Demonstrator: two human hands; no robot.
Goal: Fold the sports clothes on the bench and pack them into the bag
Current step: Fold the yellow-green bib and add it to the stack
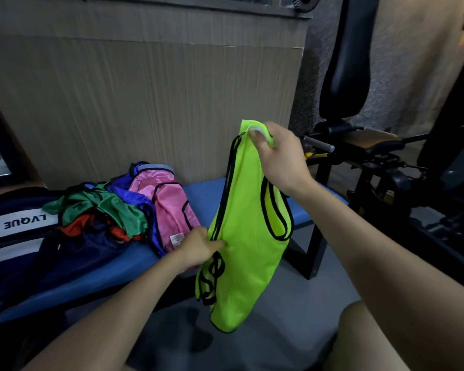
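Note:
A neon yellow-green sports vest with black trim hangs in the air in front of the blue bench. My right hand grips its top end, held high. My left hand pinches the vest's black-trimmed edge lower down, near the bench's front. On the bench lies a pile of vests: pink, green, blue and red. A dark navy bag with a white label sits at the bench's left end.
A wood-panelled wall stands behind the bench. Black gym equipment with a padded seat fills the right side. Grey floor lies below the hanging vest. My bare knee shows at the lower right.

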